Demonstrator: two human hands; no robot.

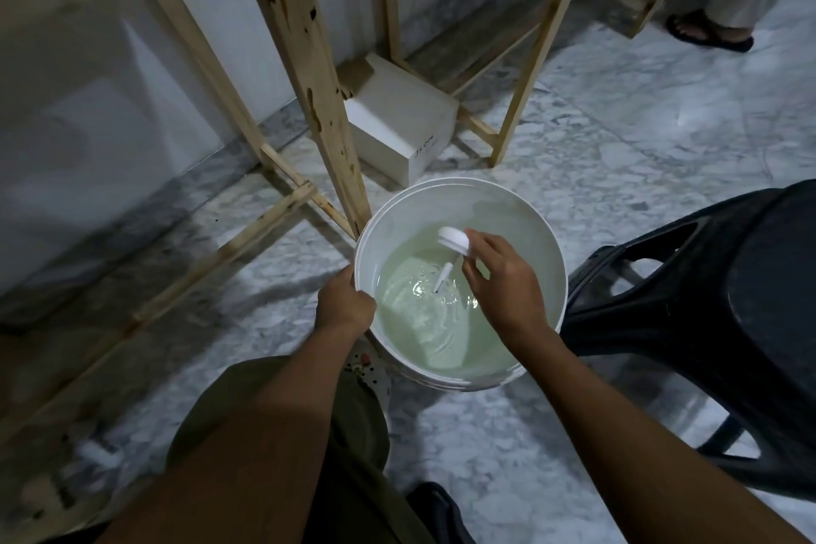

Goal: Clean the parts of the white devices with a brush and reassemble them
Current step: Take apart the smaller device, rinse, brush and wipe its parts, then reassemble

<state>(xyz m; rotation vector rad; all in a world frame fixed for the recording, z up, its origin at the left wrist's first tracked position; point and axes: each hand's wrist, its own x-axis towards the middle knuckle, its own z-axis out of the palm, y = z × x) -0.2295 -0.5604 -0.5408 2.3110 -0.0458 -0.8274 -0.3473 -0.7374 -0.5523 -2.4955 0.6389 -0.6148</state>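
A white device part (451, 250), round cap uppermost with a thin stem slanting down-left to the water, is held over the bucket (547, 234). The right hand (503, 283) is clamped on it at the cap's near-right edge. The left hand (346, 305) is closed on the bucket's near-left rim. No brush is seen.

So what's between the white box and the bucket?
In the head view, only bare marble floor separates the white box from the bucket rim; a wooden leg stands just left of that gap.
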